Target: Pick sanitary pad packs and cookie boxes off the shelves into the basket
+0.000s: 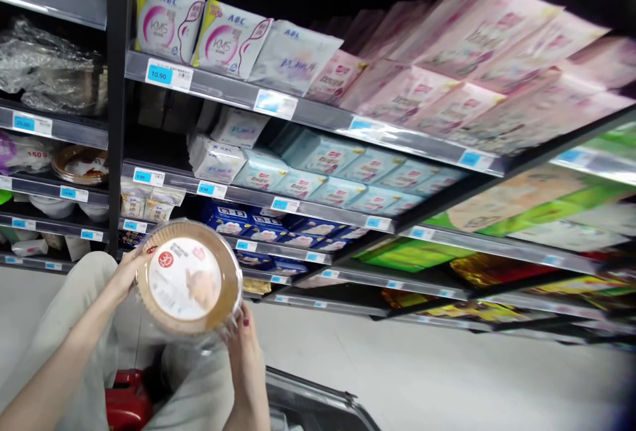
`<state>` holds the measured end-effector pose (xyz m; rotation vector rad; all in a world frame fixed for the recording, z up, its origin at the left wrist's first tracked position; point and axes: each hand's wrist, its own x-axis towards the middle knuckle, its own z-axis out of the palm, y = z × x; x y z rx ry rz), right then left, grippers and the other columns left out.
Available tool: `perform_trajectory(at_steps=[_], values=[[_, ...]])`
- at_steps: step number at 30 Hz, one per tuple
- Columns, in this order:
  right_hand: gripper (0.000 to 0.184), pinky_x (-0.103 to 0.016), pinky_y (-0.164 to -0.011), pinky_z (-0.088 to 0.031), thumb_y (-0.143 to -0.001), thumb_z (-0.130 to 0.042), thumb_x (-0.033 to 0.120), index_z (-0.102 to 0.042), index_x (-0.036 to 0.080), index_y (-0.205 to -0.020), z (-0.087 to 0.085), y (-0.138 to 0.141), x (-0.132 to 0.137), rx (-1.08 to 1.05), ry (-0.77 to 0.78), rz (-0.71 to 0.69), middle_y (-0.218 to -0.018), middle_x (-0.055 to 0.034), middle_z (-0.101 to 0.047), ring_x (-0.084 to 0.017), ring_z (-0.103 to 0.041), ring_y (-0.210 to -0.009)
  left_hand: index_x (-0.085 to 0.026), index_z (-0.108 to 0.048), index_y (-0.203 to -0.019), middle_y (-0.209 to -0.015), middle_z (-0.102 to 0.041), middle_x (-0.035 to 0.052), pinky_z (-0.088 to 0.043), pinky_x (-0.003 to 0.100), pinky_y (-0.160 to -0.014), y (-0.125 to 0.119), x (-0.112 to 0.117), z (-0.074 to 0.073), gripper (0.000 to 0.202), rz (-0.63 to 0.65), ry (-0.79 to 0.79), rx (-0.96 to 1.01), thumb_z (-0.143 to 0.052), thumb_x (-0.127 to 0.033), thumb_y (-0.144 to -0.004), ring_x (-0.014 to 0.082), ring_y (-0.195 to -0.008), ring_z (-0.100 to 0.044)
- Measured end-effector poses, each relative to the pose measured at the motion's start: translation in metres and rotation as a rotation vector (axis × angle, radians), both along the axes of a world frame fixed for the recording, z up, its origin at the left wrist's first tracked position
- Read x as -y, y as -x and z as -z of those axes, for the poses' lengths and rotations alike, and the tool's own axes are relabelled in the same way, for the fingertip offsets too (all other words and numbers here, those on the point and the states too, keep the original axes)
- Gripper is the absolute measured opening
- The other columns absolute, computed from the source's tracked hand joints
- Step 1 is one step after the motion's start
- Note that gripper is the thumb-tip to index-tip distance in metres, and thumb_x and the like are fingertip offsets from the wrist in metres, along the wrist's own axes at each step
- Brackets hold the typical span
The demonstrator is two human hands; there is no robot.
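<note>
A round pack of brown paper liners (185, 279), wrapped in clear plastic with a white label marked 30, is held up in front of my knees. My left hand (128, 277) grips its left edge, fingers partly hidden behind it. On the lower right edge, my right hand (244, 341) is closed on the pack, a red-painted nail showing. The pack tilts so that its labelled face points toward me.
Tall shelves (308, 110) ahead carry white, pink and blue packs with price tags. A similar round brown pack (79, 163) lies on the left shelf. Below my right arm is a dark-rimmed cart or basket (318, 394). A red object (128, 399) sits between my legs.
</note>
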<state>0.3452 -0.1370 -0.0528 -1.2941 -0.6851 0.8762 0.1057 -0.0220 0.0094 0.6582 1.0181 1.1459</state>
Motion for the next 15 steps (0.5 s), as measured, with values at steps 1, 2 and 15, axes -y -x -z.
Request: perform_trajectory(at_steps=[1, 2, 15], values=[[0.065, -0.041, -0.083, -0.067, -0.085, -0.077, 0.075, -0.072, 0.031, -0.133, 0.000, 0.007, -0.003, -0.070, -0.009, -0.014, -0.138, -0.0143, -0.076, -0.031, -0.080, -0.112, -0.018, -0.083, -0.092, -0.085, -0.086, 0.0080, -0.059, 0.041, -0.091, -0.007, 0.002, 0.001, 0.053, -0.088, -0.014, 0.020, -0.100, -0.045, -0.050, 0.0347, -0.094, -0.079], [0.067, -0.043, -0.085, -0.068, -0.084, -0.079, 0.074, -0.070, 0.031, -0.136, 0.000, 0.013, -0.006, -0.116, -0.027, -0.026, -0.139, -0.0152, -0.076, -0.032, -0.080, -0.114, -0.018, -0.083, -0.096, -0.089, -0.086, 0.0082, -0.059, 0.043, -0.096, -0.013, 0.004, 0.001, 0.056, -0.155, -0.032, 0.039, -0.099, -0.046, -0.051, 0.0361, -0.101, -0.079], [0.054, -0.041, -0.096, -0.065, -0.085, -0.080, 0.053, -0.070, 0.027, -0.131, -0.013, 0.031, -0.017, -0.076, -0.170, 0.174, -0.127, -0.0143, -0.080, -0.028, -0.077, -0.119, -0.022, -0.080, -0.120, -0.118, -0.086, 0.0085, -0.052, 0.040, -0.116, -0.030, 0.028, 0.007, 0.053, -0.271, -0.283, 0.000, -0.088, -0.052, -0.077, 0.0366, -0.135, -0.069]])
